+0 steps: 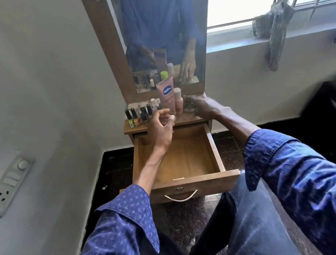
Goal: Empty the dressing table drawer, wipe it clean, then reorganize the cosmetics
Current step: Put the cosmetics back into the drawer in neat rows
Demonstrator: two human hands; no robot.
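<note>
2 hands above pulled-out drawer [214, 154], left grip [163, 125] loosely curled, right grip [199, 107] blurred, unclear.

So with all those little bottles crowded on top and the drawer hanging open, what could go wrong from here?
1. The left hand hovers right beside the nail polish bottles and the upright Vaseline tube; a nudge could topple them like dominoes.
2. The right hand is blurred with motion near the pink bottle, which stands close by and could be knocked over.
3. Anything tipped forward may fall into the open drawer or onto the floor.
</note>
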